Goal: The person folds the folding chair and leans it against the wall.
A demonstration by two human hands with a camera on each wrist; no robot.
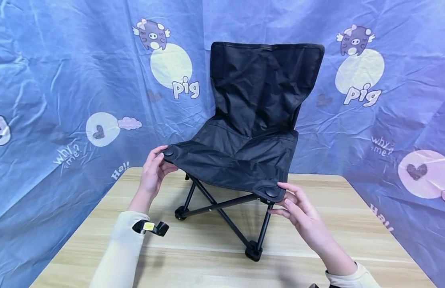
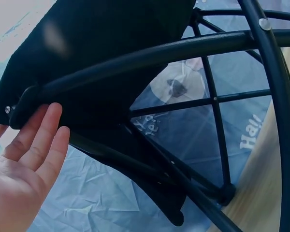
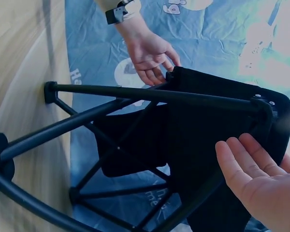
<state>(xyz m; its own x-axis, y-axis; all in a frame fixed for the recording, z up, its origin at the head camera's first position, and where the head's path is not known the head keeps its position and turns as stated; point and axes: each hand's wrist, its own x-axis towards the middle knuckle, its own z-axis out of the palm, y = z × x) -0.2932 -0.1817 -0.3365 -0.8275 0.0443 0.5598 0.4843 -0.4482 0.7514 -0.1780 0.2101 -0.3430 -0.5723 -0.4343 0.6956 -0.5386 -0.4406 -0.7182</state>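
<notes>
A black folding chair (image 1: 244, 160) stands upright and unfolded, with a fabric seat and back on crossed metal legs. My left hand (image 1: 155, 170) holds the seat's front left corner, thumb above and fingers beneath. The left wrist view shows those fingers (image 2: 47, 126) against the underside, near the tube end. At the front right corner my right hand (image 1: 303, 218) grips the edge beside the round corner cap (image 1: 271, 192). Below that corner, in the right wrist view, its fingers (image 3: 253, 162) reach under the fabric; the thumb is mostly out of frame.
The chair's dark feet (image 1: 253, 252) rest on a light wood table (image 1: 208, 260). Behind it hangs a blue printed cloth (image 1: 82, 72), close around the table's back and sides. A wrist strap with a camera (image 1: 150, 227) sits on the left sleeve.
</notes>
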